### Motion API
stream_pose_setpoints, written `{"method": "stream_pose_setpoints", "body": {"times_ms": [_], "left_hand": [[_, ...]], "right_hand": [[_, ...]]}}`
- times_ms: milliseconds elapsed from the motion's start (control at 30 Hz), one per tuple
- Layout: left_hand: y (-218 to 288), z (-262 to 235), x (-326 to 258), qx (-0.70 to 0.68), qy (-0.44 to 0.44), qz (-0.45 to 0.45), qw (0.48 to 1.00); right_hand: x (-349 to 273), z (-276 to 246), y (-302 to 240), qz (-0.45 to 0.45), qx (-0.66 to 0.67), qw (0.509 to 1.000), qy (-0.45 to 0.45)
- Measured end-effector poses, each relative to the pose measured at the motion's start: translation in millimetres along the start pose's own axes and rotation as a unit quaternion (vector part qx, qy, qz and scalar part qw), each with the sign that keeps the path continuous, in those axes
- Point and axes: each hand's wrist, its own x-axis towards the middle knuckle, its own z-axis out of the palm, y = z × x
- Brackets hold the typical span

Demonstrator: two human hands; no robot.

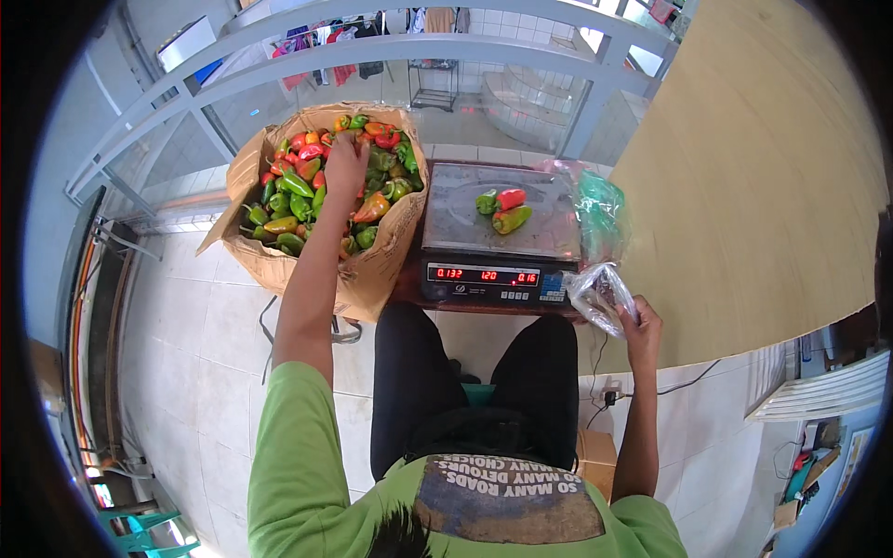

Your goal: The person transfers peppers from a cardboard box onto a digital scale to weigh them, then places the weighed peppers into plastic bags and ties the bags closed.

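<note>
My left hand point(346, 167) reaches into a wide brown paper sack or carton point(244, 177) full of green, red and orange peppers point(298, 182). Its fingers are bent together among the peppers near the far side, and what they grip is hidden. My right hand point(642, 325) pinches a clear plastic bag point(595, 298) by the scale's near right corner. On the metal pan point(451, 219) of the digital scale point(493, 290) lie a small group of peppers, a red one point(511, 198) and a green one point(512, 220) among them. The red display is lit.
Green and pink plastic bags point(601, 214) lie along the scale's right side, beside a large plywood board point(753, 205). A grey metal railing point(391, 48) runs beyond the sack. A cable point(684, 389) crosses the tiled floor at right, near a cardboard box point(596, 460).
</note>
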Motion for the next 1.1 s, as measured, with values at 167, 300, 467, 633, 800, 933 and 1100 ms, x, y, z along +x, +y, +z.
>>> {"method": "stream_pose_setpoints", "body": {"times_ms": [167, 300, 467, 633, 800, 933, 1100], "left_hand": [[70, -9, -29, -0.436, -0.038, -0.046, 0.898], [110, 40, -104, -0.527, -0.168, -0.101, 0.827], [118, 70, -143, -0.362, -0.141, -0.128, 0.913], [130, 69, -145, -0.273, -0.151, -0.145, 0.939], [120, 63, -146, -0.122, -0.160, -0.118, 0.972], [108, 61, -147, -0.134, -0.181, -0.132, 0.965], [108, 46, -145, -0.162, -0.153, -0.087, 0.971]], "right_hand": [[2, 6, 3, -0.004, 0.004, 1.000, 0.004], [3, 4, -7, 0.012, 0.009, 1.000, 0.002], [1, 1, 0, -0.011, 0.006, 1.000, 0.018], [-3, -2, 5, 0.007, -0.002, 1.000, 0.017], [-2, -2, 4, 0.002, 0.011, 1.000, 0.019], [1, -1, 1, -0.008, 0.007, 1.000, 0.021], [3, 1, -2, -0.007, 0.018, 1.000, 0.016]]}}
